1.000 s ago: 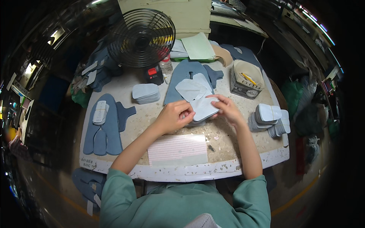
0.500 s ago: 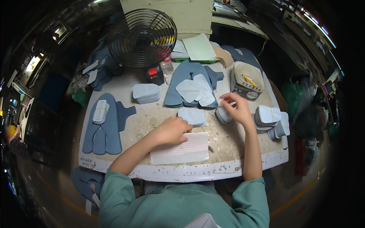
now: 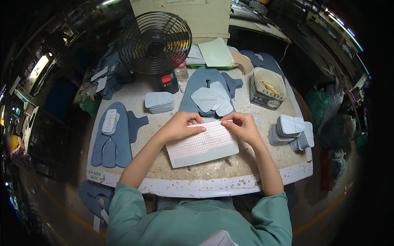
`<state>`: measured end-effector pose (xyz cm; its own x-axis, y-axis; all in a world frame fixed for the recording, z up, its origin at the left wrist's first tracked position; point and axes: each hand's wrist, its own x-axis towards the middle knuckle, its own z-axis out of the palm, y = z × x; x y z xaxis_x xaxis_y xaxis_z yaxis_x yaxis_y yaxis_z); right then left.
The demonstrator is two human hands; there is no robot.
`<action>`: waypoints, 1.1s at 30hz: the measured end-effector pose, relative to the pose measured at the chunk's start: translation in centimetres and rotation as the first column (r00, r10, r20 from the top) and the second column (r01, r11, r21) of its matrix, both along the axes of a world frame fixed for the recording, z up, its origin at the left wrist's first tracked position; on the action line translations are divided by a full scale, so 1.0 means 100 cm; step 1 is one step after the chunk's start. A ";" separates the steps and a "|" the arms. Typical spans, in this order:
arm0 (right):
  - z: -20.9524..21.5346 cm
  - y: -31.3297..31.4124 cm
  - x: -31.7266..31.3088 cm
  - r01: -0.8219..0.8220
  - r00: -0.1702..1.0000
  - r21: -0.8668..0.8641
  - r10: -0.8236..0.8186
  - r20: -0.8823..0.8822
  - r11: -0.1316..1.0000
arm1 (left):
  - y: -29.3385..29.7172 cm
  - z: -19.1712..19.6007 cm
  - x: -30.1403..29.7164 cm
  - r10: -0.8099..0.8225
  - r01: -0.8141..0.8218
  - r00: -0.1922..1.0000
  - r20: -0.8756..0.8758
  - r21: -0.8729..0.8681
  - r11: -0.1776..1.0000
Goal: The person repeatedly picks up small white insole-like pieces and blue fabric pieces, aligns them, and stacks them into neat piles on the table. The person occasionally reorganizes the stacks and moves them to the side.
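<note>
Head: left hand (image 3: 181,126) and right hand (image 3: 243,126), nearly closed, pinch paper (image 3: 203,145).

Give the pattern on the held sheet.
Sheet: rows of small pinkish marks on white, with a plain strip along its near edge. Best seen in head view.

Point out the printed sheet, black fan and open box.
Printed sheet (image 3: 203,143): head view, middle of its face.
Black fan (image 3: 156,46): head view, centre hub.
Open box (image 3: 264,99): head view, front wall.

From my remote seat I see a black fan (image 3: 155,42), a pale cabinet (image 3: 205,22) behind it; right of the fan, a clear bottle (image 3: 182,74), pale-green paper (image 3: 215,53), and farther right a box (image 3: 262,100)
</note>
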<state>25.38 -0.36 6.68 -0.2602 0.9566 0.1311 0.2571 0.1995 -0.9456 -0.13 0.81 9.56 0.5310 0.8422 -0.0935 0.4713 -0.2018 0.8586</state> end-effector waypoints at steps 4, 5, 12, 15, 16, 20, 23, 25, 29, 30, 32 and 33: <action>0.005 -0.003 -0.002 0.014 0.999 0.076 -0.017 0.036 0.997 | 0.001 0.004 0.000 0.054 -0.053 0.998 0.020 -0.040 0.998; 0.007 -0.005 -0.003 0.021 0.997 0.152 -0.033 0.073 0.988 | 0.000 0.004 0.000 0.057 -0.056 0.998 0.028 -0.039 0.998; 0.013 -0.013 -0.018 -0.041 0.954 0.630 -0.156 0.255 0.776 | -0.002 0.004 0.002 0.037 -0.037 0.999 0.030 0.000 0.999; 0.011 -0.014 -0.021 -0.038 0.952 0.660 -0.173 0.252 0.751 | -0.002 0.002 0.002 0.027 -0.028 0.999 0.029 0.030 0.999; 0.011 -0.014 -0.021 -0.028 0.954 0.666 -0.180 0.241 0.745 | -0.002 0.001 0.002 0.023 -0.024 0.999 0.033 0.035 0.999; 0.008 -0.014 -0.024 0.028 0.983 0.612 -0.134 0.129 0.790 | -0.002 -0.002 0.003 -0.016 0.013 0.999 0.038 0.075 0.997; 0.007 -0.018 -0.027 -0.020 0.971 0.645 -0.140 0.195 0.764 | -0.003 -0.004 0.004 -0.040 0.037 0.998 0.048 0.068 0.997; 0.007 -0.020 -0.029 -0.051 0.949 0.621 -0.156 0.274 0.782 | -0.003 -0.005 0.005 -0.038 0.035 0.998 0.053 0.059 0.998; 0.007 -0.022 -0.032 0.020 0.990 0.538 -0.092 0.107 0.843 | -0.002 -0.007 0.006 -0.031 0.028 0.999 0.034 0.062 0.998; 0.007 -0.022 -0.033 0.014 0.991 0.526 -0.081 0.104 0.850 | -0.002 -0.009 0.006 -0.034 0.032 0.999 0.033 0.064 0.997; 0.006 -0.023 -0.036 -0.008 0.992 0.544 -0.063 0.111 0.839 | -0.002 -0.011 0.006 -0.048 0.045 0.998 0.040 0.066 0.997; 0.005 -0.024 -0.038 -0.025 0.991 0.573 -0.055 0.122 0.819 | -0.002 -0.013 0.006 -0.058 0.054 0.997 0.048 0.065 0.996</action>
<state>21.58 -2.80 7.14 -0.2989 0.7228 0.6230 0.3745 0.6894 -0.6201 0.51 0.59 8.27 0.5801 0.8144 -0.0128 0.4148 -0.2819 0.8651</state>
